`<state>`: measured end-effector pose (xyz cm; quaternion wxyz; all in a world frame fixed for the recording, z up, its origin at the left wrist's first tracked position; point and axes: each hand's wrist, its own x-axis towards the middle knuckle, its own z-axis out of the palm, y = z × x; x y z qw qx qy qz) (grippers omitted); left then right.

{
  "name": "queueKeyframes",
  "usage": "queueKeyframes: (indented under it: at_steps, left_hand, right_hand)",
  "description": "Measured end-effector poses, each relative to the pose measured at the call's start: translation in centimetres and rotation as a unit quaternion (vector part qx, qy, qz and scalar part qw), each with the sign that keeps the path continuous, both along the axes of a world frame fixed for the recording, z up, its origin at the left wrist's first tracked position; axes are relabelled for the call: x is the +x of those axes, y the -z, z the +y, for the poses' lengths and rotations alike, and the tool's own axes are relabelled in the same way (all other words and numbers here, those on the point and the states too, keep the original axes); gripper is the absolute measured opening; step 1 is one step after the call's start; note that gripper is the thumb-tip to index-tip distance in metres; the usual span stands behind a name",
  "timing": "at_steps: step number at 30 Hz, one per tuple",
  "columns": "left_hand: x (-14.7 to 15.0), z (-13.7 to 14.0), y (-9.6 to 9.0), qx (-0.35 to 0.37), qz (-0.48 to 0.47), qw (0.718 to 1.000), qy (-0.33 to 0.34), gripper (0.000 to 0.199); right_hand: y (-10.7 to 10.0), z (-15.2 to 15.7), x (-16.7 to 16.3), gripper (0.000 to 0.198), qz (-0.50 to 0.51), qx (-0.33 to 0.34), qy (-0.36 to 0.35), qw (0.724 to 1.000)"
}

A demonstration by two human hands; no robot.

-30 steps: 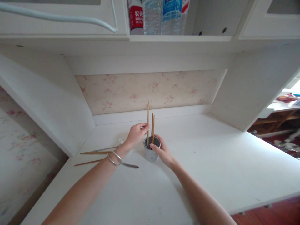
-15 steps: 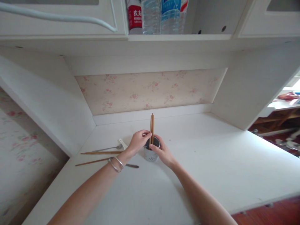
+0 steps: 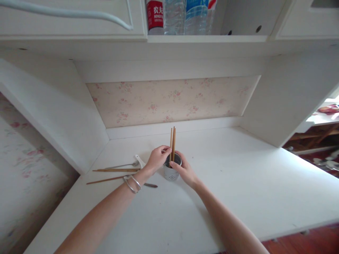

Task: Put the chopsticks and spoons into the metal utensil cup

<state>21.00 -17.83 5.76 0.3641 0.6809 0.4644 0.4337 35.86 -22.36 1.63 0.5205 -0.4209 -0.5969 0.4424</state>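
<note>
A small white perforated utensil holder (image 3: 171, 174) stands on the white desk (image 3: 238, 183). Three wooden chopsticks (image 3: 173, 141) stand upright in it. My right hand (image 3: 184, 170) wraps around the holder's right side and rim. My left hand (image 3: 157, 158), with bangles on the wrist, pinches one of the standing chopsticks just above the rim. Loose chopsticks (image 3: 116, 170) lie flat on the desk to the left of my left arm.
A metal spoon (image 3: 124, 165) and a white ceramic spoon (image 3: 139, 161) lie beside the loose chopsticks; a dark utensil handle (image 3: 151, 185) pokes out under my left wrist. Plastic bottles (image 3: 174, 16) stand on the shelf above. Cabinet walls enclose the desk at left and right.
My left hand lowered the raised chopstick into the holder, so it now stands level with the other two. My right hand stayed on the holder.
</note>
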Motion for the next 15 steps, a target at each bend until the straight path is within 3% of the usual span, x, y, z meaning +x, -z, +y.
queueKeyframes:
  at_steps: [4,9,15]
  left_hand:
    - [-0.3,-0.8,0.2,-0.027,-0.03,0.999,0.021,0.035]
    - [-1.1,-3.3,1.0,-0.081,-0.143,0.986,0.012,0.047]
    - [-1.2,-6.3,3.0,-0.129,-0.247,0.957,0.082,0.082]
  right_hand:
    - [0.2,0.0,0.0,0.053,0.003,0.0,-0.006,1.0]
    - [0.2,0.0,0.0,0.055,0.014,-0.007,-0.021,1.0]
    - [-0.4,-0.4,0.0,0.052,0.02,-0.031,-0.039,0.999]
